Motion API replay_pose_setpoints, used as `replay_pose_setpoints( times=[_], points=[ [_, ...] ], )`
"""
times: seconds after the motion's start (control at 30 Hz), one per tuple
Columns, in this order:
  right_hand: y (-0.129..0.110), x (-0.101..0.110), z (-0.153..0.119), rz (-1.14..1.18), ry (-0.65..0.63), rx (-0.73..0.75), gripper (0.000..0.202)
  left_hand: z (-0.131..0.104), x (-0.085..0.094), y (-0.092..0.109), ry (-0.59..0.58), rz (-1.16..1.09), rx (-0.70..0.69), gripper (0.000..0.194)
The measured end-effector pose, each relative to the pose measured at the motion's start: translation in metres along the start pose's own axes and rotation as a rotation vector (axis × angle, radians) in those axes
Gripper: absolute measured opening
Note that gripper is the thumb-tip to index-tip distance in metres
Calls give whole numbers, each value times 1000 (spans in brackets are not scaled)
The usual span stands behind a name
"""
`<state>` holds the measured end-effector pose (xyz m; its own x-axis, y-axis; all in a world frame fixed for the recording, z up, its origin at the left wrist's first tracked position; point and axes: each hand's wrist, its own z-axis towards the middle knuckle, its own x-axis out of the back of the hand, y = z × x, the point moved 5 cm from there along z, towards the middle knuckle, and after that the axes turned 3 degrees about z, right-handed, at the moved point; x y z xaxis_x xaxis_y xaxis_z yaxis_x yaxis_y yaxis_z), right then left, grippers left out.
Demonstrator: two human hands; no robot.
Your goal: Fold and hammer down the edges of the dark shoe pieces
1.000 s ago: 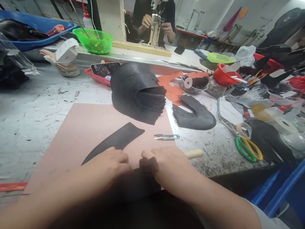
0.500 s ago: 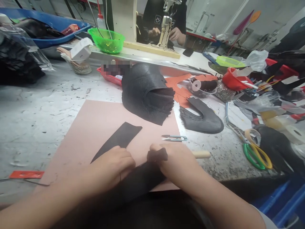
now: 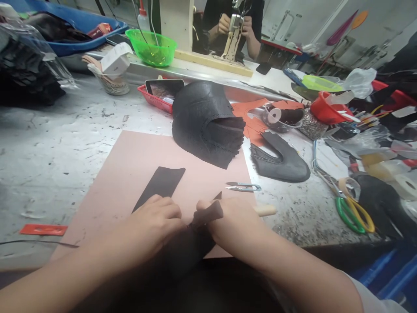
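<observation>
A dark strip of material (image 3: 190, 250) hangs over the near edge of the pink sheet (image 3: 130, 152). My left hand (image 3: 159, 221) is closed on its left part. With curled fingers my right hand (image 3: 231, 219) grips its upper end, and a folded dark end sticks up by the thumb. Another dark strip (image 3: 163, 180) lies on the sheet just beyond my left hand. Small thread snips (image 3: 244, 187) rest beyond my right hand, and a pale wooden handle (image 3: 265, 210) shows beside that wrist. My fingertips are partly hidden.
A stack of black pieces (image 3: 208, 124) stands at the sheet's far edge, with a curved black piece (image 3: 283, 161) to its right. Green-and-yellow scissors (image 3: 353, 215) lie at the right. Farther back are a green basket (image 3: 153, 48) and a person's hands (image 3: 247, 27) at a machine.
The view has shifted slightly. My hands are a little closer together, and the folded end by my right thumb has turned. The person's hands at the machine have risen.
</observation>
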<state>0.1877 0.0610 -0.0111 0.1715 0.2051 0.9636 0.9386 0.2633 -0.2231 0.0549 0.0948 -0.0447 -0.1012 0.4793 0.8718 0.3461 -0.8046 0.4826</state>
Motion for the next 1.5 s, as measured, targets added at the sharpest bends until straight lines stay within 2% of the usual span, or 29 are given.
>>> replay_pose_setpoints(
  times=[0.1, 0.23, 0.33, 0.5, 0.63, 0.7, 0.8, 0.87, 0.93, 1.0, 1.1, 1.27, 1.4, 1.5],
  points=[
    [-3, 1, 0, 2, 12, 8, 14, -3, -1, -4, -14, -39, 18, 27],
    [-11, -2, 1, 17, -62, 73, 15, -6, 5, -5, 44, -68, -11, 30],
    [-14, 1, 3, -24, -49, 44, 14, -8, 7, -5, -13, 3, -7, 41],
    [-25, 1, 7, 31, -48, 98, 13, -11, 20, -3, -19, -26, -63, 34],
    [-21, 3, 9, -16, -33, 50, 13, -8, 25, -4, -105, 93, -136, 32],
    [-15, 4, 9, -61, -72, 20, 13, -5, 24, -3, -129, 118, -128, 31],
    [-1, 9, 9, -159, -119, -77, 16, 2, 16, -2, -73, 87, 53, 28],
    [5, 14, 10, -179, -79, -121, 20, 5, 6, -1, 35, 28, 198, 25],
    [8, 15, 12, -178, -48, -130, 20, 6, -4, 4, 147, -9, 248, 21],
    [9, 12, 14, -192, -59, -119, 15, 5, -11, 8, 203, 30, 239, 24],
    [8, 8, 14, -222, -68, -106, 13, 4, -14, 8, 201, 92, 198, 29],
    [0, 7, 11, -180, -48, -31, 13, 0, -7, 4, 185, 22, 154, 27],
    [-1, 8, 7, -125, -43, -74, 15, -2, -3, 3, 120, 71, 128, 28],
    [-4, 6, 7, -53, -61, -75, 15, -4, 1, 2, 86, 5, 112, 28]
  ],
)
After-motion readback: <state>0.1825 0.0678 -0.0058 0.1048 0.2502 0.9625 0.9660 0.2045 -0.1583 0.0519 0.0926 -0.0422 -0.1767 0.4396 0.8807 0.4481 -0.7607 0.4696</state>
